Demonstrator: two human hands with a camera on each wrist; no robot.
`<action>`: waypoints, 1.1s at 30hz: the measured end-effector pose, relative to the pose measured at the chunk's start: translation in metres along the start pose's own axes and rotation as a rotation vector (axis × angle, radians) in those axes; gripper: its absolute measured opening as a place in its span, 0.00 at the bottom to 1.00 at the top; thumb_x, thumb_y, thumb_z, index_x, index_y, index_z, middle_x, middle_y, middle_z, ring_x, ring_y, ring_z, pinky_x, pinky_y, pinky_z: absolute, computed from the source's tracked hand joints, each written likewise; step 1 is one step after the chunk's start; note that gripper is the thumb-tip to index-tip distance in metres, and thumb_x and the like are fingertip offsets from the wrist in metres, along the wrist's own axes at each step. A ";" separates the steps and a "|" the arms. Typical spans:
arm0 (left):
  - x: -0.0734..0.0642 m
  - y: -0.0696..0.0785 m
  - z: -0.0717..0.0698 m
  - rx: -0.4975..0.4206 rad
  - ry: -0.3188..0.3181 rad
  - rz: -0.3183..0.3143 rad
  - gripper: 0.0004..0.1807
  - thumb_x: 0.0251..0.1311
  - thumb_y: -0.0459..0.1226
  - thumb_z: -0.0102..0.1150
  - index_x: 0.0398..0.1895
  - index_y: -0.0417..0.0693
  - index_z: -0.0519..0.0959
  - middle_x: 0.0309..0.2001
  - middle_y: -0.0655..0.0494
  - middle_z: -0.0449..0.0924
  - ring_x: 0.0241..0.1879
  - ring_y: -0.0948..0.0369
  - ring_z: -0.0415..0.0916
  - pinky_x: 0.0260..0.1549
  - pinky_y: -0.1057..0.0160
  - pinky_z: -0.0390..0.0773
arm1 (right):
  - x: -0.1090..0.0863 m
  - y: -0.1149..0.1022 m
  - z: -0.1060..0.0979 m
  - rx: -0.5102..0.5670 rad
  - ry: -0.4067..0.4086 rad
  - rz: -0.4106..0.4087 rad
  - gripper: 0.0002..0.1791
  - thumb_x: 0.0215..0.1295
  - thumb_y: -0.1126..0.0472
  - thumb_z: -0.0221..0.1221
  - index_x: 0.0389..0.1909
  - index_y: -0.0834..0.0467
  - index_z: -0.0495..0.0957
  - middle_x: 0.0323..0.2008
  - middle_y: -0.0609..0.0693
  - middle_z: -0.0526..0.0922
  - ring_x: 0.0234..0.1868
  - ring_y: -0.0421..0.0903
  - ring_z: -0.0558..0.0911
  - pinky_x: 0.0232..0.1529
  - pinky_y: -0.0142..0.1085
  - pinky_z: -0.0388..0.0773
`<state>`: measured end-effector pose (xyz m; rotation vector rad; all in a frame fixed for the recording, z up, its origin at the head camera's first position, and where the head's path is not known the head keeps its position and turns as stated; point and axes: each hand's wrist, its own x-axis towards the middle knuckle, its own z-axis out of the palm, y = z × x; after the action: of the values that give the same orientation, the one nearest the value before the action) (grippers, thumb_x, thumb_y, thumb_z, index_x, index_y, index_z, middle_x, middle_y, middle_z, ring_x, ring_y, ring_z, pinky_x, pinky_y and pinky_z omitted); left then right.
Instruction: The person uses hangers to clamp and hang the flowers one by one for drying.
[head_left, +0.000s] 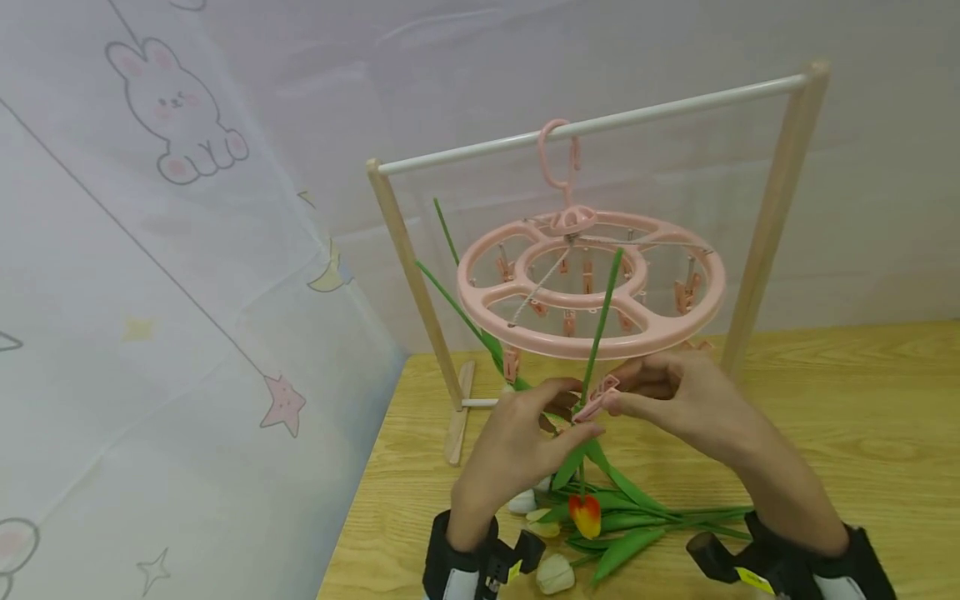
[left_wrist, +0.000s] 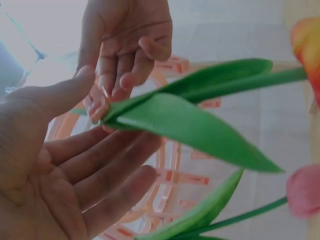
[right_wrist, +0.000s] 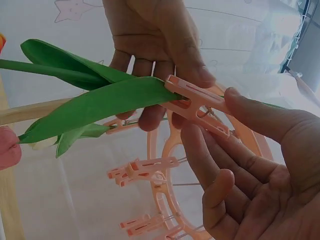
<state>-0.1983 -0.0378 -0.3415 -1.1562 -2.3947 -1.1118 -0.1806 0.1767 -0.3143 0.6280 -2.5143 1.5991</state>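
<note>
Head down, a red-yellow tulip (head_left: 585, 516) hangs below the pink ring hanger (head_left: 592, 346), its stem rising in front of the rim. A pink clothespin (right_wrist: 197, 107) sits at the base of the tulip's leaves (right_wrist: 115, 102). Thumb and fingers of my right hand (head_left: 693, 404) pinch the clothespin's handle end. My left hand (head_left: 517, 433) is around the stem, its fingers fairly straight behind the leaf base and its thumb near the clothespin. In the left wrist view, my right hand (left_wrist: 132, 40) partly covers the clothespin.
The hanger's hook (head_left: 555, 158) hangs on a white bar (head_left: 675, 102) between wooden posts (head_left: 780, 208). Other clothespins (head_left: 686, 293) dangle from the ring. A pink tulip (left_wrist: 304, 191) hangs at the left. More tulips (head_left: 555, 575) lie on the wooden table (head_left: 862, 433) below the hands.
</note>
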 end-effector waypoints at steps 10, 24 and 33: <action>0.002 0.003 0.002 0.016 0.122 0.004 0.16 0.60 0.49 0.58 0.41 0.47 0.80 0.31 0.60 0.81 0.27 0.75 0.73 0.23 0.76 0.76 | 0.000 0.003 -0.002 -0.050 -0.044 -0.038 0.16 0.59 0.54 0.62 0.46 0.58 0.80 0.36 0.46 0.85 0.36 0.40 0.82 0.37 0.35 0.80; -0.008 -0.006 -0.019 0.064 0.076 -0.074 0.15 0.57 0.48 0.61 0.43 0.51 0.81 0.35 0.63 0.81 0.31 0.73 0.74 0.30 0.68 0.78 | -0.009 0.032 -0.049 -0.280 -0.079 0.066 0.10 0.64 0.55 0.58 0.38 0.58 0.78 0.31 0.48 0.80 0.30 0.40 0.78 0.31 0.35 0.77; -0.018 -0.017 -0.039 0.038 0.068 -0.127 0.16 0.58 0.52 0.58 0.44 0.54 0.81 0.37 0.64 0.81 0.35 0.72 0.75 0.32 0.62 0.80 | 0.001 0.040 -0.044 -0.269 -0.074 -0.015 0.12 0.62 0.55 0.60 0.43 0.57 0.77 0.33 0.49 0.79 0.32 0.41 0.79 0.31 0.36 0.77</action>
<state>-0.2034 -0.0833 -0.3334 -0.9502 -2.4541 -1.1195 -0.2033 0.2299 -0.3286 0.6803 -2.7036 1.2222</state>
